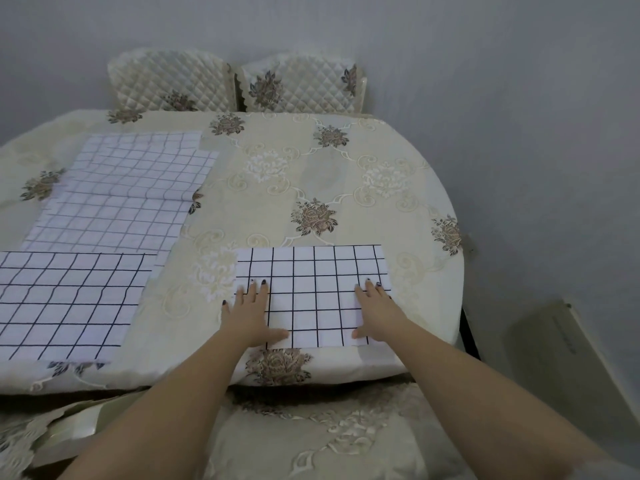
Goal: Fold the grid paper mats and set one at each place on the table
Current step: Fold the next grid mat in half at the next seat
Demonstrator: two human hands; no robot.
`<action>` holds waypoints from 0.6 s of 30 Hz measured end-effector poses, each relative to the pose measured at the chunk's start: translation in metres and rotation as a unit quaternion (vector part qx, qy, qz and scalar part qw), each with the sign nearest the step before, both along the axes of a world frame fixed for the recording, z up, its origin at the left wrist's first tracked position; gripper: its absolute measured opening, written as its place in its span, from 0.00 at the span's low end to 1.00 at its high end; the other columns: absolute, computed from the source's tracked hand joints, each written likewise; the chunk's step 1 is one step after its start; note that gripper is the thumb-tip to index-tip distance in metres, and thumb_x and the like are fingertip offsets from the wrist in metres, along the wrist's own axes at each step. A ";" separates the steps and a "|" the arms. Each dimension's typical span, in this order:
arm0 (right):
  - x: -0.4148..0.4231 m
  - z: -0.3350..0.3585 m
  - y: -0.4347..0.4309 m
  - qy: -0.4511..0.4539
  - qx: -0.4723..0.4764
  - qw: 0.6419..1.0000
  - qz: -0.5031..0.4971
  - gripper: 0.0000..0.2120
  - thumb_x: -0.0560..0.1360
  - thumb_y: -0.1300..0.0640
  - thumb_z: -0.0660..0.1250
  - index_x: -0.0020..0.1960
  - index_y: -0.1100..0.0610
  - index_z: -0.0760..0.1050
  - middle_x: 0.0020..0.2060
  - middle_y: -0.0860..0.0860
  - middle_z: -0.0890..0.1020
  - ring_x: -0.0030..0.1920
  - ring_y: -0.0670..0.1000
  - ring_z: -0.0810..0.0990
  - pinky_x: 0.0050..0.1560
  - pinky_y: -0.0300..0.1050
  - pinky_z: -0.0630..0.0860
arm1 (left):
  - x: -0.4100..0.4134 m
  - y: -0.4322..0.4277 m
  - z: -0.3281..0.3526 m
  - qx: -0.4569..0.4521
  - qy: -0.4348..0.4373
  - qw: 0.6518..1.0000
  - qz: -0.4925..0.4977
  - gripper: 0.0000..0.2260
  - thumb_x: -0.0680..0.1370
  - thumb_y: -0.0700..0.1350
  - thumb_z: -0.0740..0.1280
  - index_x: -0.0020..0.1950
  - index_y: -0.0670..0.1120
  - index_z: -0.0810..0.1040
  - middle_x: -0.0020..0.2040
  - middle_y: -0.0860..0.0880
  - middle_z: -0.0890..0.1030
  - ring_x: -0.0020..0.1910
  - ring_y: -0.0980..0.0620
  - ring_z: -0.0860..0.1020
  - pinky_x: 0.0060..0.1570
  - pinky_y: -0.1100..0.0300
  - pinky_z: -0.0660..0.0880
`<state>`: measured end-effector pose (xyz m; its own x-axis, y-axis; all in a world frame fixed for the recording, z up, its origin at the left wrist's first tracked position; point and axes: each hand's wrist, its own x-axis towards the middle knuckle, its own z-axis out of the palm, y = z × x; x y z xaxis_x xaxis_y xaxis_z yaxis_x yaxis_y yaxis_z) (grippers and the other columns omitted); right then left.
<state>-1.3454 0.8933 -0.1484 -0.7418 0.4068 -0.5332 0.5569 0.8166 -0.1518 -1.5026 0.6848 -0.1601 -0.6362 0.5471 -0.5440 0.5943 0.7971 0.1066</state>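
**Both grips lay flat on a folded mat at the bench's near edge.**

The mat [313, 271] sat at 5 o'clock on the bench [311, 161], square to the near rim, with a chair [311, 431] below it. The left grip [249, 311] and right grip [375, 313] were open, fingers straight, and pressed its left and right ends without holding anything. A second mat [69, 306] lay at 8 o'clock, overlapping the near edge of the open sheets [128, 181] at 10 o'clock. The paper looked thin, light and limp, so it would likely crease easily and slide on the cloth. It would be best pinched at two corners or along the folded edge.
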 end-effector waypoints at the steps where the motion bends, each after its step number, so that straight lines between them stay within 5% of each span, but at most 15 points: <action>1: -0.002 0.003 -0.002 0.007 -0.005 1.000 -0.008 0.49 0.71 0.46 0.72 0.78 0.56 0.44 0.78 0.56 0.45 0.78 0.59 0.44 0.75 0.55 0.55 | 0.003 0.003 0.003 0.024 -0.001 0.999 0.026 0.49 0.72 0.70 0.61 0.79 0.49 0.36 0.80 0.47 0.39 0.79 0.43 0.42 0.74 0.38 0.47; 3: -0.004 0.009 -0.005 0.045 -0.052 0.996 -0.053 0.46 0.72 0.48 0.71 0.78 0.56 0.46 0.78 0.56 0.46 0.78 0.59 0.45 0.75 0.54 0.54 | 0.012 0.010 0.009 0.120 -0.020 0.988 0.100 0.44 0.75 0.68 0.60 0.79 0.49 0.41 0.80 0.47 0.45 0.79 0.45 0.46 0.74 0.40 0.51; 5: -0.005 0.017 -0.009 0.123 -0.134 0.973 -0.141 0.40 0.74 0.49 0.68 0.78 0.55 0.49 0.78 0.54 0.50 0.78 0.56 0.49 0.75 0.52 0.55 | 0.023 0.017 0.020 0.257 -0.091 0.936 0.222 0.37 0.77 0.62 0.61 0.80 0.48 0.50 0.80 0.48 0.54 0.78 0.46 0.55 0.74 0.45 0.57; 9: -0.004 0.038 -0.015 0.298 -0.287 0.838 -0.357 0.25 0.78 0.50 0.63 0.73 0.54 0.64 0.72 0.53 0.68 0.70 0.54 0.68 0.69 0.51 0.67 | 0.042 0.036 0.044 0.429 -0.306 0.716 0.457 0.21 0.81 0.55 0.60 0.70 0.45 0.71 0.68 0.46 0.74 0.65 0.47 0.74 0.66 0.49 0.70; 11: 0.000 0.046 -0.014 0.338 -0.331 0.774 -0.421 0.19 0.78 0.51 0.61 0.68 0.53 0.70 0.65 0.52 0.75 0.62 0.53 0.75 0.65 0.51 0.71 | 0.050 0.045 0.054 0.468 -0.358 0.654 0.474 0.17 0.82 0.52 0.59 0.64 0.44 0.75 0.62 0.45 0.79 0.60 0.48 0.77 0.60 0.51 0.74; 14: 0.012 0.055 -0.009 0.380 -0.368 0.705 -0.473 0.10 0.79 0.51 0.60 0.58 0.51 0.72 0.56 0.51 0.78 0.54 0.51 0.79 0.56 0.50 0.74 | 0.063 0.061 0.068 0.493 -0.377 0.653 0.434 0.16 0.83 0.52 0.56 0.59 0.44 0.77 0.58 0.46 0.81 0.57 0.49 0.79 0.57 0.52 0.76; 18: 0.038 0.064 0.001 0.421 -0.357 0.663 -0.505 0.09 0.79 0.50 0.59 0.57 0.51 0.72 0.51 0.51 0.78 0.54 0.52 0.79 0.57 0.52 0.76 | 0.080 0.093 0.083 0.494 -0.390 0.677 0.381 0.14 0.83 0.52 0.56 0.55 0.47 0.78 0.56 0.47 0.83 0.56 0.50 0.80 0.57 0.52 0.76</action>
